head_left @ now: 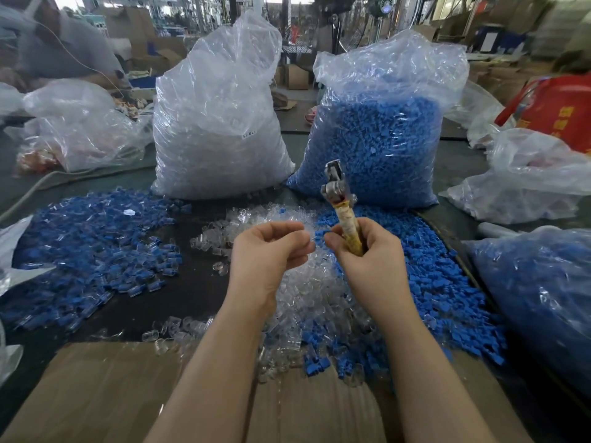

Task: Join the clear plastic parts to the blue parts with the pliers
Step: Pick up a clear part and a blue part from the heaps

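Note:
My right hand (pixel 361 251) grips the taped handle of the pliers (pixel 340 199), whose metal jaws point up and away from me. My left hand (pixel 268 251) is held just to its left, fingers curled, pinching a small clear plastic part (pixel 308 233) that is hard to make out. A small blue part (pixel 321 235) sits between the two hands at my right fingertips. Below them lies a heap of loose clear parts (pixel 307 302). A heap of loose blue parts (pixel 444 292) spreads to the right. On the left is a pile of joined blue-and-clear pieces (pixel 92 251).
Two tall plastic bags stand behind the piles, one of clear parts (pixel 220 123), one of blue parts (pixel 377 139). Another bag of blue parts (pixel 543 302) lies at right. A cardboard sheet (pixel 105 391) covers the near table edge. Other bags and a person sit far left.

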A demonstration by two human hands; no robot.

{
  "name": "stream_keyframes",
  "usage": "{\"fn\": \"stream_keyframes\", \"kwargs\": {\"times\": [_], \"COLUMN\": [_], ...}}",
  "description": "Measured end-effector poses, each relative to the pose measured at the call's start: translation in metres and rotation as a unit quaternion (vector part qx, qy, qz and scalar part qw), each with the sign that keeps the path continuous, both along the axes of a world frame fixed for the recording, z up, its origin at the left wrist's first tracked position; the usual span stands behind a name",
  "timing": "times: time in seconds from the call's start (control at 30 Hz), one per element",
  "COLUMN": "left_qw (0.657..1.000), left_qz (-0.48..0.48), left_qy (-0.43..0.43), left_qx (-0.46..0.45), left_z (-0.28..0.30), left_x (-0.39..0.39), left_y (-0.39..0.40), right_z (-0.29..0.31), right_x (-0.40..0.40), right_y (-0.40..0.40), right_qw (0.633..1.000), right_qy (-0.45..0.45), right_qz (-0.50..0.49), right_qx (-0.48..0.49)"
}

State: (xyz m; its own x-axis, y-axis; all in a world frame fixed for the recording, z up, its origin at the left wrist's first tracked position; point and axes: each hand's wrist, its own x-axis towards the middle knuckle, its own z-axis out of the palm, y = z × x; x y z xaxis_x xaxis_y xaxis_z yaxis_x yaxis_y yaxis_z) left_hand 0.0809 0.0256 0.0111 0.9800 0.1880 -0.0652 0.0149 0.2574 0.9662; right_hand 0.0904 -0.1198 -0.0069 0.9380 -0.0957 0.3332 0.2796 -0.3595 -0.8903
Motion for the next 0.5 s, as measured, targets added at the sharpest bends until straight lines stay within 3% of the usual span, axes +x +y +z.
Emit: {"fn": "stream_keyframes", "kwargs": {"times": [0.3, 0.5], "left_qw": [0.998, 0.983], "left_qz": [0.018, 0.054], "left_qy": [-0.036, -0.091], "left_qx": [0.043, 0.149], "left_z": [0.008, 0.006], "left_x": [-0.005, -0.005], "left_y": [-0.013, -0.017], "right_z": [0.000, -0.001], "right_x": [-0.006, -0.005], "right_y": [0.009, 0.012], "right_qw": [0.997, 0.996], "right_qy": [-0.048, -0.051], "right_qz": [-0.059, -0.070], "right_qx": [-0.001, 0.010]}}
